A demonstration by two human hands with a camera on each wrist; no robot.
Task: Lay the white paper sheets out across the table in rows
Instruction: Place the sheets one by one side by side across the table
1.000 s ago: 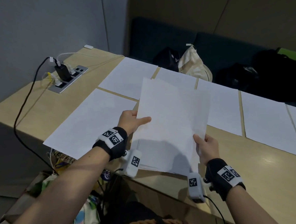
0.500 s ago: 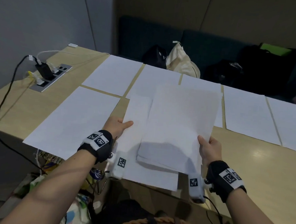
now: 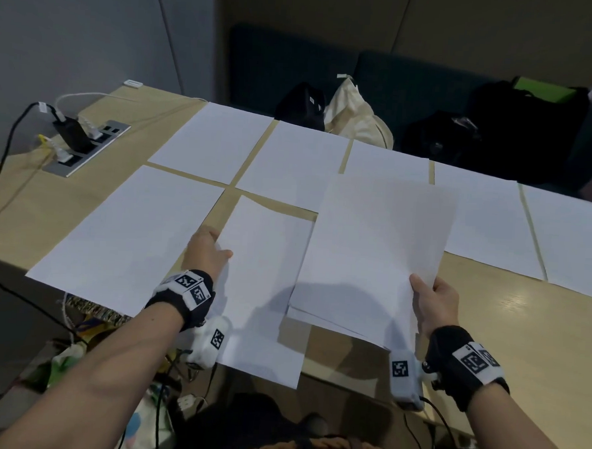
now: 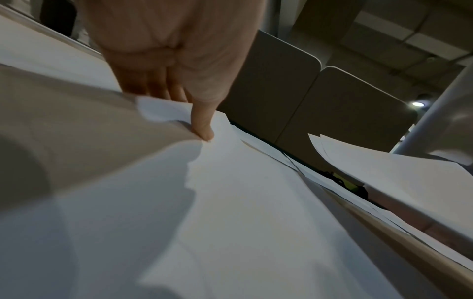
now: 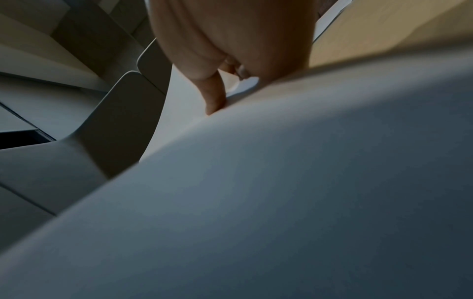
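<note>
My left hand (image 3: pixel 221 245) pinches the left edge of a single white sheet (image 3: pixel 267 284), thumb on top in the left wrist view (image 4: pixel 202 125). That sheet sits low over the table (image 3: pixel 521 339), just right of the front row's first sheet (image 3: pixel 126 236), and its near end overhangs the front edge. My right hand (image 3: pixel 433 296) grips the remaining stack of sheets (image 3: pixel 372 255) at its lower right corner, raised above the table. The thumb (image 5: pixel 215 97) presses on the stack (image 5: pixel 281 202). Several sheets (image 3: pixel 297 166) lie side by side in the back row.
A socket panel (image 3: pixel 82 144) with chargers and cables sits at the table's left end. A cream bag (image 3: pixel 355 114) and black bags (image 3: pixel 498 132) rest on the bench behind. Bare wood shows at the front right.
My left hand has drawn one sheet off the stack and carried it left and down. My right hand has shifted the stack to the right.
</note>
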